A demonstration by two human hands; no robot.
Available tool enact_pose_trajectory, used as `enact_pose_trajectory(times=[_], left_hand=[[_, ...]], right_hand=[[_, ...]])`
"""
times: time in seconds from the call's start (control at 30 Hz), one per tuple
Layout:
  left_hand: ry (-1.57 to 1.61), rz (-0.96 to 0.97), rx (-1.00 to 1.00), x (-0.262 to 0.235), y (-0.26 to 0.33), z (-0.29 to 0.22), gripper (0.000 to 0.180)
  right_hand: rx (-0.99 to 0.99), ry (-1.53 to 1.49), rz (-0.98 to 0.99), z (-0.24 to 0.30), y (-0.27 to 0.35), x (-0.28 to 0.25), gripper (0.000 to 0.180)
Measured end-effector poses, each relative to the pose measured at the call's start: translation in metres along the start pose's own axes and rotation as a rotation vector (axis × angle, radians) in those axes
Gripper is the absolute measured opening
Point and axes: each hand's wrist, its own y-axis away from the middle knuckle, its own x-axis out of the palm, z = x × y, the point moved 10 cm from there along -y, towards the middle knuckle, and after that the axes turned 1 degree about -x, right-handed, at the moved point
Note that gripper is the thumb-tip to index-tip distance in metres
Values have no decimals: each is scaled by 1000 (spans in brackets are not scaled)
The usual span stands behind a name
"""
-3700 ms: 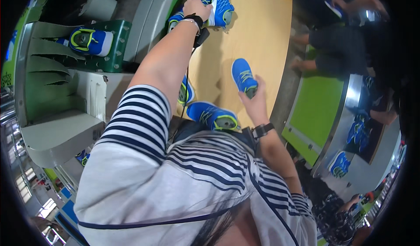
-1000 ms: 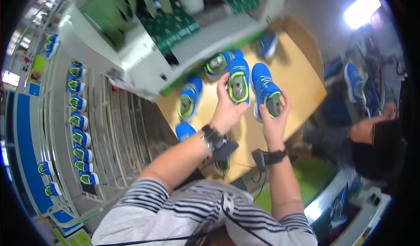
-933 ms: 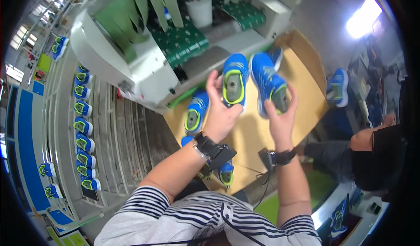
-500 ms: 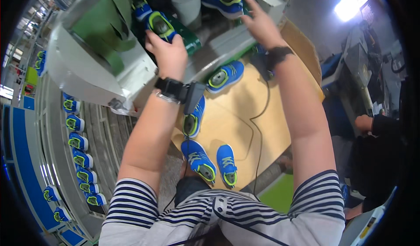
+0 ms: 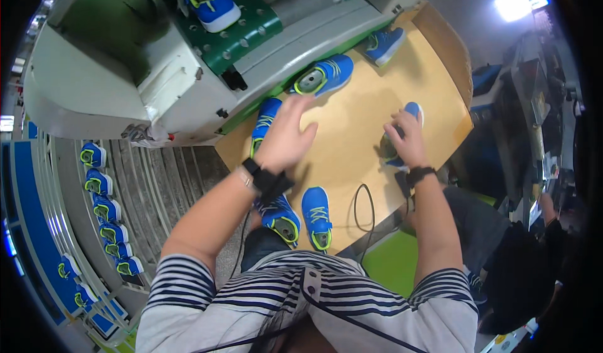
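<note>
My left hand (image 5: 287,134) is held over the tan board with its thumb and fingers apart, nothing in it. Just beside it lies a blue shoe (image 5: 266,115), partly covered by the hand. My right hand (image 5: 407,141) is closed over another blue shoe (image 5: 414,108) at the board's right side, its toe and heel showing past the fingers. More blue shoes with lime linings sit on the board: one laced shoe (image 5: 337,71) along the machine's edge, one shoe (image 5: 384,45) farther right, and a near pair, a left shoe (image 5: 281,218) and a right shoe (image 5: 317,215).
A machine with a studded green belt (image 5: 248,36) stands beyond the tan board (image 5: 339,146); a blue shoe (image 5: 213,7) rests on that belt. Several shoes line a rack (image 5: 107,208) at left. A black cable (image 5: 357,205) loops over the board. Another person (image 5: 521,271) is at right.
My left hand has let go of the shoe on the green belt and come back toward me. My right hand has come down from the machine onto a shoe over the board.
</note>
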Motion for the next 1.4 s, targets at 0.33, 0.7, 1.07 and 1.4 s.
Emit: enact_pose_trajectory(times=[0.33, 0.7, 1.07, 1.4], left_hand=[[-536, 66, -332, 67, -70, 56, 79], [160, 546, -372, 185, 40, 37, 100], [1131, -102, -376, 45, 41, -43, 123], [991, -521, -145, -107, 4, -59, 109]], right_hand=[[309, -248, -33, -4, 127, -19, 63], [830, -473, -421, -98, 148, -28, 85], [271, -417, -122, 79, 68, 11, 98], [358, -698, -286, 78, -8, -17, 76]])
